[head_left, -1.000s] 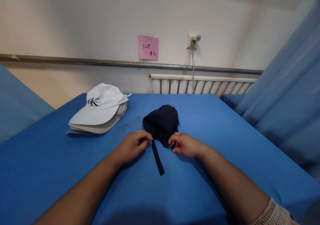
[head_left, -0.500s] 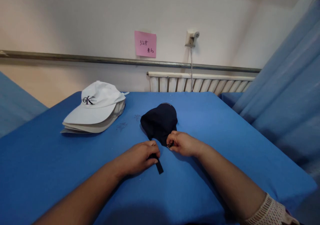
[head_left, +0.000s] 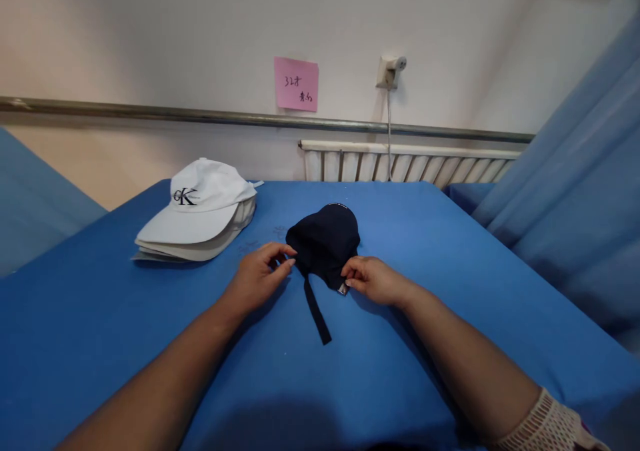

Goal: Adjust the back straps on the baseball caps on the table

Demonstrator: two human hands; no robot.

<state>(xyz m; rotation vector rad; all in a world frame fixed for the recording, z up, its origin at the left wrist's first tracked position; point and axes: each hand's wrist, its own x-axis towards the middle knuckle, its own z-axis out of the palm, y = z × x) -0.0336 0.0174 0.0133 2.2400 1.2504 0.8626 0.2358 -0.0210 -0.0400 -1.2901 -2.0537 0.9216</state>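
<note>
A dark navy baseball cap (head_left: 325, 237) lies on the blue-covered table, its brim end toward the wall and its back opening toward me. Its loose strap (head_left: 316, 309) hangs out flat over the cloth. My right hand (head_left: 373, 279) pinches the cap's back edge on the right, just above a small metal buckle (head_left: 343, 289). At the cap's left edge is my left hand (head_left: 260, 274), thumb and fingers slightly apart; whether the fingertips touch the fabric is hard to tell.
A stack of pale caps, the top one a white cap (head_left: 205, 201) with dark letters, sits at the left. Behind the blue table (head_left: 400, 237) are a radiator (head_left: 360, 161), a metal rail (head_left: 225, 115), a plugged socket (head_left: 389, 74) and a pink note (head_left: 296, 84). Blue curtains (head_left: 575, 171) hang at the side.
My left hand has let go of the strap and moved up and left to the cap's left edge. The strap now lies loose. My right hand has shifted slightly, showing the buckle.
</note>
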